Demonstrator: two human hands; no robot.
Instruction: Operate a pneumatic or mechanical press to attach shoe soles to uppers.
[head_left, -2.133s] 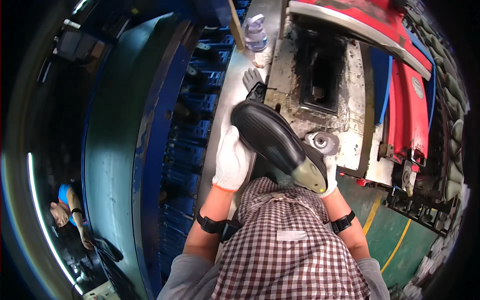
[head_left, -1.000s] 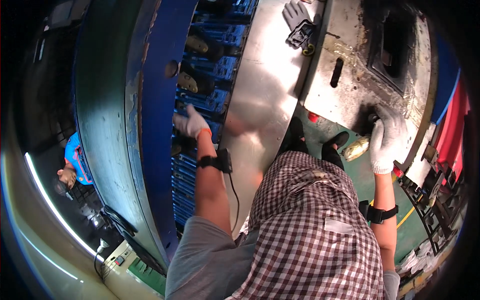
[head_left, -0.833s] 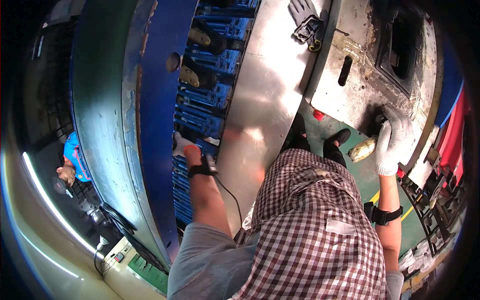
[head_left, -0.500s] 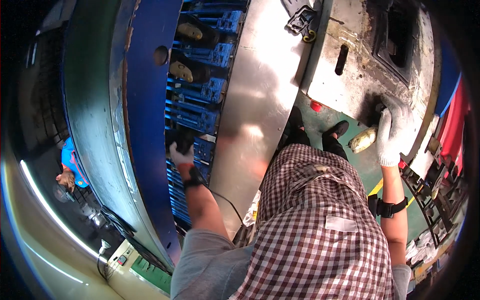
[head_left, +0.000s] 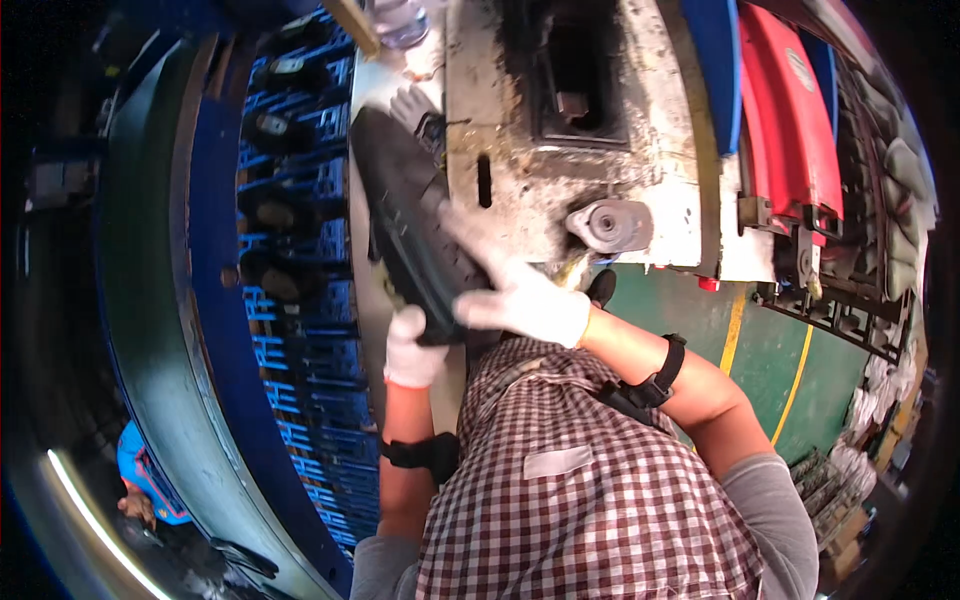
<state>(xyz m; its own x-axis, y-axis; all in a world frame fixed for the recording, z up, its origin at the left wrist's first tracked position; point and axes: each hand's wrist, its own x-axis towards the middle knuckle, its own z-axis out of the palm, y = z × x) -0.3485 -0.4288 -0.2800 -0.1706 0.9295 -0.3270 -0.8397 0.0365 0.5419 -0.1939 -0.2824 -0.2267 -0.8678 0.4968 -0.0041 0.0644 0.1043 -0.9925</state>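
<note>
Head view: left hand (head_left: pixel 415 352), grip clamped on near end of black shoe (head_left: pixel 403 220); right hand (head_left: pixel 528 297), slanting across, grip apart.

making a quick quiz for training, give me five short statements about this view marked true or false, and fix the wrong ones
1. The left hand holds a black shoe. True.
2. The right hand wears a blue glove. False: its glove is white.
3. The floor is green with yellow lines. True.
4. The apron is striped. False: it is checked.
5. The red machine part is right of the shoe. True.
</note>
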